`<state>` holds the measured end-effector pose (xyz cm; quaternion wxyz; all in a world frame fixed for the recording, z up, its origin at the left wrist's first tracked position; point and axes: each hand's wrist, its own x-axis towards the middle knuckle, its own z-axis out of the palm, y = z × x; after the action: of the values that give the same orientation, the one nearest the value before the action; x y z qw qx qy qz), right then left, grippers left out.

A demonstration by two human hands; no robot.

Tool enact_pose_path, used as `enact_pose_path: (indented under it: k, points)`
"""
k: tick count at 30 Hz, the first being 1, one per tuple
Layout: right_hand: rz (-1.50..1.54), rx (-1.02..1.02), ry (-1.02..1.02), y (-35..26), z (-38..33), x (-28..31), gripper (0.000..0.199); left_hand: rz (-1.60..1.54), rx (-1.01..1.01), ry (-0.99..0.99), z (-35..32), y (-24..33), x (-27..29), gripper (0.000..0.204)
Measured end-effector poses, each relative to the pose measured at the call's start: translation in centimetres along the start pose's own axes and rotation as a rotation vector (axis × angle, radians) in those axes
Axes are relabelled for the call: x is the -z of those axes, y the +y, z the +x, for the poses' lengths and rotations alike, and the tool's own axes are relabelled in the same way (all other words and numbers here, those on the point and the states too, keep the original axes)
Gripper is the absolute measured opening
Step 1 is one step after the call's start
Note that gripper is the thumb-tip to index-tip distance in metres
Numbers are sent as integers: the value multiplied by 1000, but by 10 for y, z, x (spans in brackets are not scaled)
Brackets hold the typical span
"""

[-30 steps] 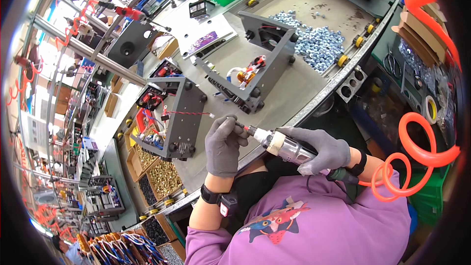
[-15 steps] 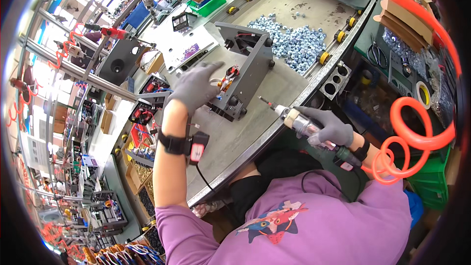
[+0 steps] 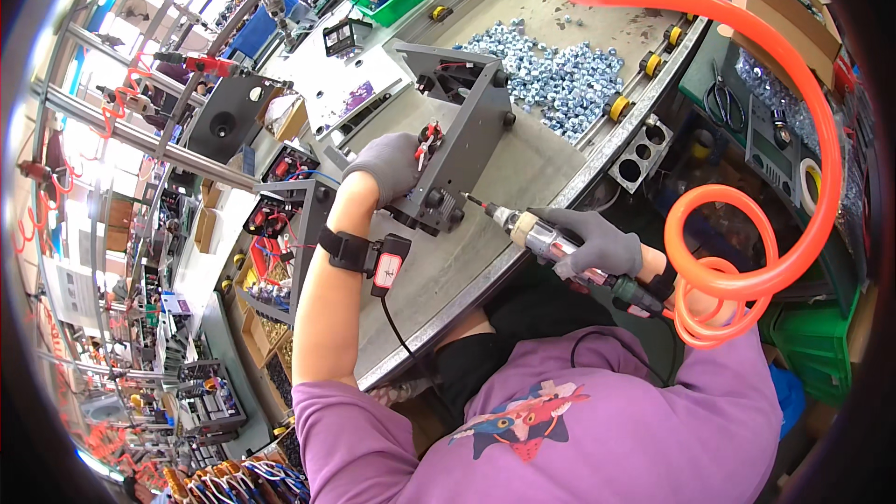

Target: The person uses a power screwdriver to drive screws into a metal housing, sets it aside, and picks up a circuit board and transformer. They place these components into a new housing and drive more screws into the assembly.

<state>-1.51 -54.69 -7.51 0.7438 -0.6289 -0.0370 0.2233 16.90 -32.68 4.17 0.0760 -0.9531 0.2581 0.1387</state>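
Note:
My left hand [image 3: 385,166], in a grey glove, is curled against the near left part of a dark grey metal casing [image 3: 465,138], its fingertips hidden there. Small red and black wired parts [image 3: 429,140] show inside the casing, just beside these fingers. My right hand [image 3: 597,241], also gloved, wraps round a silver power screwdriver [image 3: 546,238]. Its bit points up and left, stopping short of the casing's near end with its black knobs [image 3: 446,205]. Orange coiled hose [image 3: 681,261] hangs round my right forearm.
A heap of shiny metal nuts or screws [image 3: 551,75] lies behind the casing. A white panel [image 3: 359,93] and a green bin [image 3: 397,0] stand farther back. Left of my hand are further grey frames [image 3: 313,243] with wired parts. Pliers [image 3: 723,103] lie at right.
My left hand has gone from spread above the casing to curled against it. My right hand has brought the screwdriver left, its bit closer to the casing. The orange hose has swung left.

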Motion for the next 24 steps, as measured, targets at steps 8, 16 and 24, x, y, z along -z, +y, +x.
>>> enact_pose_path:
  k: [8, 16, 24]
  points:
    - [51, 50, 6, 12, 10, 3, 89, -43, -28, 26, 1, 3, 1, 21]
    - [-81, -7, 54, 1, 17, -8, 91, -14, -23, 34, 5, -5, -5, 18]
    - [-16, 26, -29, 0, 17, -12, 91, -53, -92, 92, -4, -16, -11, 24]
